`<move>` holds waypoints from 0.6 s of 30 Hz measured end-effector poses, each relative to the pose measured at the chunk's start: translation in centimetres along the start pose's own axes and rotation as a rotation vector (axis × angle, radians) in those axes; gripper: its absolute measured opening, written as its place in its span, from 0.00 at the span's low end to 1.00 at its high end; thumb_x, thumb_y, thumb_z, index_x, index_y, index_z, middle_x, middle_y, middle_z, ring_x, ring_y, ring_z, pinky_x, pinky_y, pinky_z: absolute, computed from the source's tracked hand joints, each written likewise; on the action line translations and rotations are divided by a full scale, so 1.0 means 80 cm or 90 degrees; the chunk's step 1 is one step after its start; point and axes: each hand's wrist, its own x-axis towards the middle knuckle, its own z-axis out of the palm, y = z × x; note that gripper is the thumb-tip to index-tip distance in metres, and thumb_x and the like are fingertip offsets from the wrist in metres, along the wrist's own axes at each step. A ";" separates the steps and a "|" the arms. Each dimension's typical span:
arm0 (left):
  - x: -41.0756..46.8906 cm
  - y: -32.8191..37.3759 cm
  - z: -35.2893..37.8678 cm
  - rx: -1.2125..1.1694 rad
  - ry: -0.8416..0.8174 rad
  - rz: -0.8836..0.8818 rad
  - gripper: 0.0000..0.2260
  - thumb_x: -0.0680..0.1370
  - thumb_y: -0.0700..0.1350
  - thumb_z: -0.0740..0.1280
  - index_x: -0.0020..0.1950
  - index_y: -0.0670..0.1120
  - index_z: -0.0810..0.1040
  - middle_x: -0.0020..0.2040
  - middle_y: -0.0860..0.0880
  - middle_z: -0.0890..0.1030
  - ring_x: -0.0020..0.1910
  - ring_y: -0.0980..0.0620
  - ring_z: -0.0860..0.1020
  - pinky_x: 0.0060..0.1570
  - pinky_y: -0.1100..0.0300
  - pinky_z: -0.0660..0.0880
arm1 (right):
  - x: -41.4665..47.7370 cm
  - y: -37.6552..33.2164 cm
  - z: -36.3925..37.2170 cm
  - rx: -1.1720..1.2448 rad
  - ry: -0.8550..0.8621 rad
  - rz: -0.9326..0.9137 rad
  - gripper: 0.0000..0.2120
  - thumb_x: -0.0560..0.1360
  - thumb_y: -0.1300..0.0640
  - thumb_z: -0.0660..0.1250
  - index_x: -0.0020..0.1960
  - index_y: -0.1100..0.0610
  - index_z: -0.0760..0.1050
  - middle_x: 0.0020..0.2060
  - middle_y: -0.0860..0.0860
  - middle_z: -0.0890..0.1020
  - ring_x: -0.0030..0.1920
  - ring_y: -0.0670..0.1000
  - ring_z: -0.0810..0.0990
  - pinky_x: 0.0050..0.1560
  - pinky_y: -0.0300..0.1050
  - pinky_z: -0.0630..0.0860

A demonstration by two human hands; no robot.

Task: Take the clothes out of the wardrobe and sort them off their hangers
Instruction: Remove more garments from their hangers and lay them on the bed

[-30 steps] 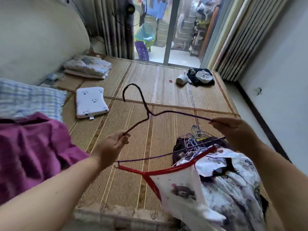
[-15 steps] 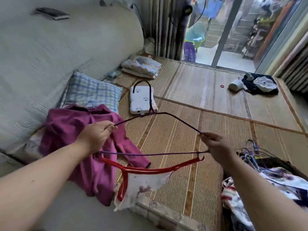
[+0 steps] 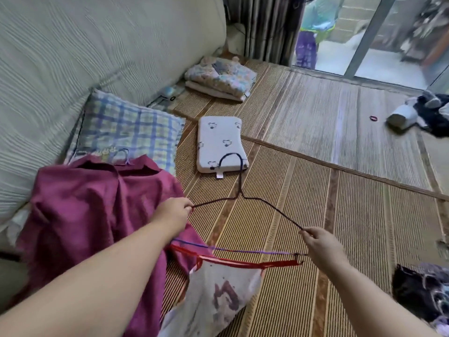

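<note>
Left hand (image 3: 173, 212) and right hand (image 3: 320, 242) each pinch one hanger (image 3: 240, 183) shoulder, fingers curled. White garment (image 3: 218, 295) hangs below. Magenta cloth (image 3: 97, 215) lies left, pillow (image 3: 221, 144) far.

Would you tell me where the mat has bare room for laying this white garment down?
Bare mat lies between the small white pillow and the far dark bundle, and nearer, right of the hanger. The left is crowded: magenta garment, plaid pillow.

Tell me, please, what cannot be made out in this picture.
Head view:
- white garment: lower part cut off by the bottom edge; print blurred.
- dark pile: cut by the right edge, items indistinct.
- hanger: left corner hidden behind the left hand.
- Beyond the glass door: motion-blurred.
</note>
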 end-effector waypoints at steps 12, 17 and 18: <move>0.129 0.002 0.149 -0.005 -0.032 -0.101 0.10 0.79 0.47 0.61 0.56 0.55 0.79 0.56 0.45 0.79 0.57 0.43 0.76 0.57 0.51 0.73 | 0.152 0.075 0.091 -0.028 -0.083 0.092 0.17 0.80 0.51 0.58 0.65 0.54 0.73 0.58 0.54 0.80 0.56 0.54 0.78 0.56 0.51 0.76; 0.139 0.030 0.156 -0.018 -0.014 -0.074 0.21 0.78 0.48 0.62 0.72 0.52 0.67 0.71 0.43 0.67 0.69 0.44 0.66 0.68 0.52 0.64 | 0.168 0.053 0.081 -0.001 -0.065 0.063 0.28 0.79 0.53 0.61 0.76 0.55 0.55 0.72 0.56 0.66 0.71 0.57 0.65 0.68 0.54 0.64; 0.131 0.035 0.158 -0.010 -0.034 -0.070 0.23 0.78 0.49 0.62 0.73 0.53 0.65 0.73 0.44 0.64 0.71 0.44 0.64 0.69 0.52 0.62 | 0.160 0.050 0.081 0.000 -0.072 0.060 0.29 0.79 0.54 0.61 0.76 0.56 0.55 0.73 0.56 0.65 0.72 0.56 0.63 0.69 0.54 0.63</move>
